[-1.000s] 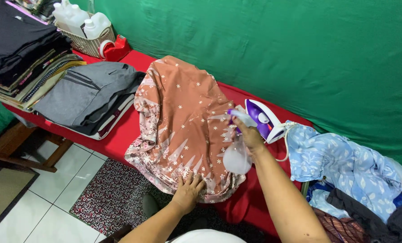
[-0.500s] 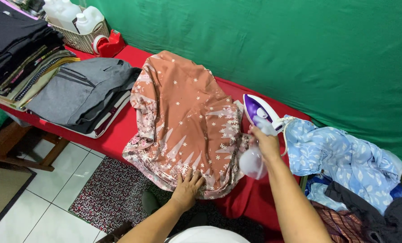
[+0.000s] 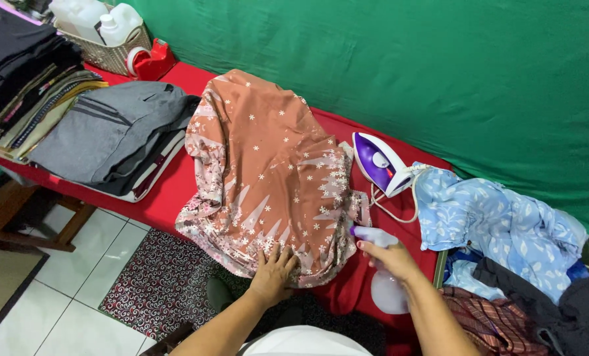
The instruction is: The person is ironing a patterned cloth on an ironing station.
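Note:
A brown patterned garment (image 3: 268,171) with small white stars lies spread on the red ironing table (image 3: 176,191). My left hand (image 3: 273,271) rests flat on its near hem. My right hand (image 3: 390,254) grips a clear spray bottle (image 3: 387,290) with a purple nozzle, held at the garment's right edge. A purple and white iron (image 3: 379,162) stands on its heel just beyond, its white cord looping beside it.
Folded dark and grey clothes (image 3: 103,132) are stacked at the left. A basket with white jugs (image 3: 106,33) sits far left. A heap of blue floral and dark clothes (image 3: 505,231) fills the right. A green cloth (image 3: 406,59) hangs behind; a patterned mat (image 3: 156,283) lies below.
My right hand has come down and toward me with the spray bottle, away from the iron. My left hand has stayed on the hem.

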